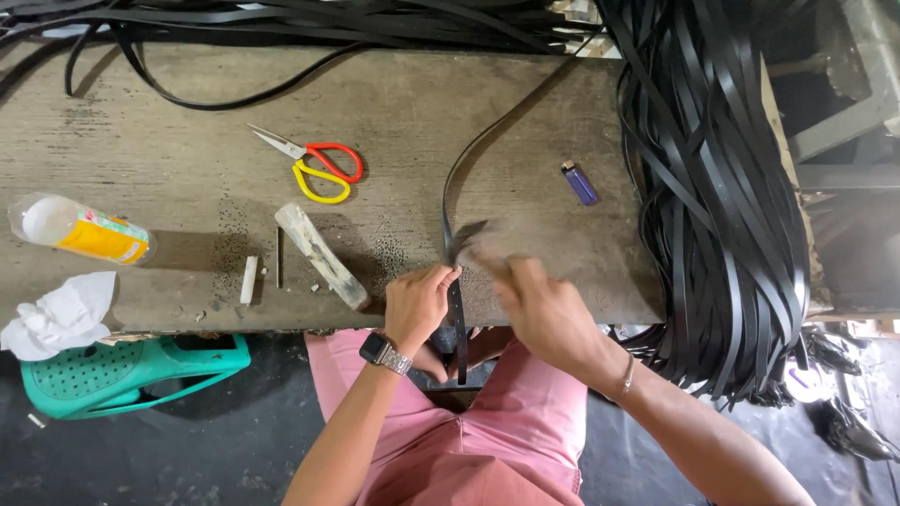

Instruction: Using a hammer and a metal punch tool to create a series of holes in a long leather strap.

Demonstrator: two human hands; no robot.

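At the near edge of a worn wooden table (pixel 281 103), my left hand (pixel 419 305), with a wristwatch on its wrist, pinches a long black strap (pixel 457 178). The strap curves away toward the far right and hangs down over the table edge between my knees. My right hand (pixel 534 305) is blurred with motion just right of the strap; its fingers reach to the strap near where it bends. Whether it grips the strap or holds something small I cannot tell.
Scissors with red and yellow handles (pixel 314 164), a purple lighter (pixel 579 183), a pale stick (pixel 322 255), a plastic bottle (pixel 80 230) and crumpled tissue (pixel 58 314) lie on the table. A thick bundle of black straps (pixel 722 187) hangs at the right. A green stool (pixel 122 370) stands below left.
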